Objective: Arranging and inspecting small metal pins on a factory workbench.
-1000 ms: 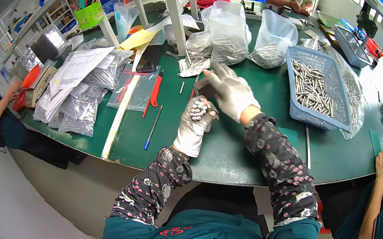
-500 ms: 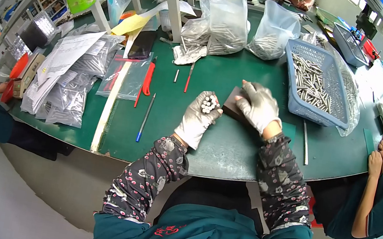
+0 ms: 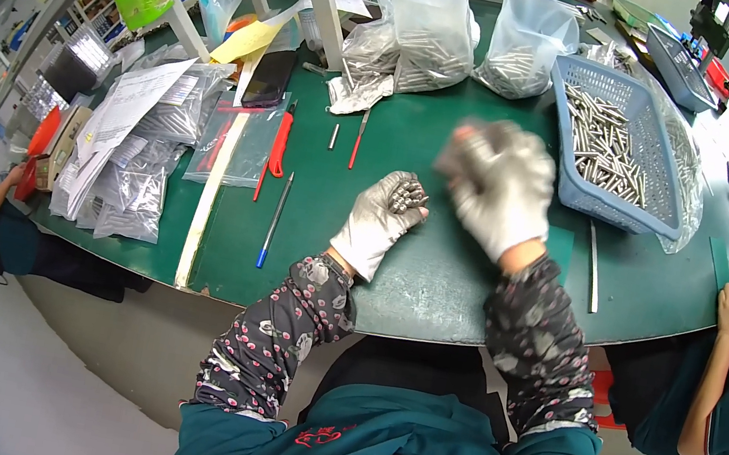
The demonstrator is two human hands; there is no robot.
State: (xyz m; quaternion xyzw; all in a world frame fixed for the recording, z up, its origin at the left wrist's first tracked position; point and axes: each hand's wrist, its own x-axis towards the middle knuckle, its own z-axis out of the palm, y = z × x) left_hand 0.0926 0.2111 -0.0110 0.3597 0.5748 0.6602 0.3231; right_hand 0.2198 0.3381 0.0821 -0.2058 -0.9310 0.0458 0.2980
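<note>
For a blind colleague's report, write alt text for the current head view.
A person's white-gloved left hand grips a bundle of silvery metal rods at a green worktable, with the white-gloved right hand, blurred, beside it. A light-blue perforated plastic basket of similar rods stands at right; clear plastic bags lie under white papers at left.

Taking the gloved left hand (image 3: 375, 224) as the clock's centre, it is curling around a bundle of metal pins (image 3: 407, 197). At two o'clock the gloved right hand (image 3: 510, 192) is blurring over the green table (image 3: 430, 296), its contents unclear. Farther out at two, a blue basket (image 3: 654, 146) is holding loose pins (image 3: 605, 144). At twelve, a translucent bag (image 3: 435, 6) is standing part-filled; at nine, a pen (image 3: 276, 218) is lying; at ten, a red cutter (image 3: 281, 144) is lying.
</note>
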